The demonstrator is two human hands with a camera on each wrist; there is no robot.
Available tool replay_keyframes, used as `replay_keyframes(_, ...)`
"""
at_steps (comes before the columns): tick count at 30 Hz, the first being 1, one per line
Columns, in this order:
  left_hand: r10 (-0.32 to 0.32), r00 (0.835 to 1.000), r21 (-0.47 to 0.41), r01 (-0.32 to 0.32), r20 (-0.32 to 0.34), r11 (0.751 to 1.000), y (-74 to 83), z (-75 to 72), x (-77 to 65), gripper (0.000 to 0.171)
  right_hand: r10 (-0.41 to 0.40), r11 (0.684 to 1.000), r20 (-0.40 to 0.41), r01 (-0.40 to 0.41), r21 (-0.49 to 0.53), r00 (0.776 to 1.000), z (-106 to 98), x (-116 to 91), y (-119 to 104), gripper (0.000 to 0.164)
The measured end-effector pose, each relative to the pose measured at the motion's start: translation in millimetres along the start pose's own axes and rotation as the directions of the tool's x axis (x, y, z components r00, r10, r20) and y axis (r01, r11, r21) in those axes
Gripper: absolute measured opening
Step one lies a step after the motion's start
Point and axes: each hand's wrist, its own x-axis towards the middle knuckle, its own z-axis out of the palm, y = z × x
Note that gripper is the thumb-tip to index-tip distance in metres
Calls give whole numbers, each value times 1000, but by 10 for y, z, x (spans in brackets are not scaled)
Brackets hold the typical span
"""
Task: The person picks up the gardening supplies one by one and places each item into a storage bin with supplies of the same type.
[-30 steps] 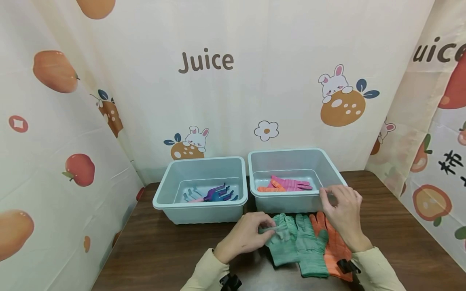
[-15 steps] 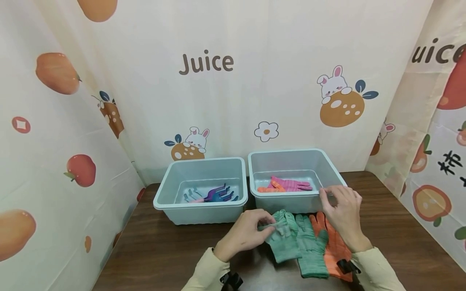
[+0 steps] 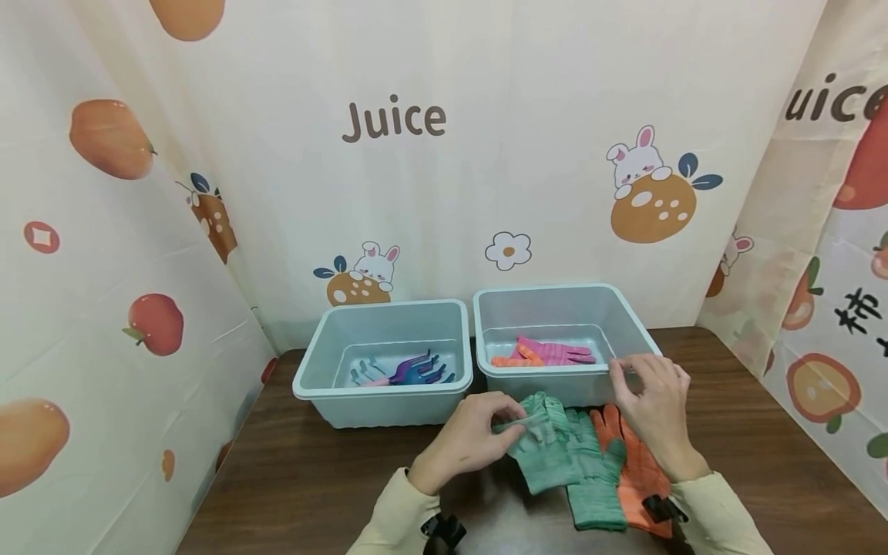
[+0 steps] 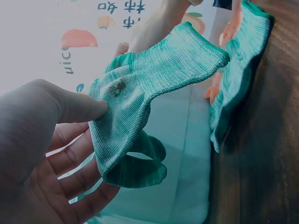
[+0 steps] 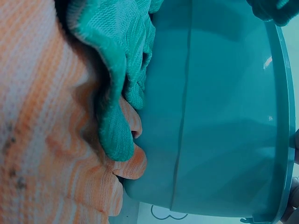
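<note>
- Left hand pinches the green glove, which sits at its 3 o'clock, long axis roughly 12-to-6.
- Right bin is at the glove's 12; right hand, farther off, grips that bin's rim.

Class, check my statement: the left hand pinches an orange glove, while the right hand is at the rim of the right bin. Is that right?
Not quite: the left hand pinches a green glove, as the left wrist view shows. The right hand is indeed at the rim of the right bin.
</note>
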Motion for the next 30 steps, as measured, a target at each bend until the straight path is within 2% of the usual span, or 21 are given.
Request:
replay_keyframes(16, 12, 1000, 6, -12, -18, 1000, 53, -36, 28, 12, -2, 1000, -1, 2, -2, 1000, 2, -5, -4, 7)
replay_keyframes(26, 74, 996, 43, -72, -42, 996, 100, -80, 96, 12, 3, 1000, 4, -3, -2, 1000, -3, 0, -6, 7)
replay_keyframes(30, 67, 997, 33, -65, -43, 997, 119, -104, 110, 13, -3, 1000, 0, 3, 1, 1000, 0, 2, 4, 7)
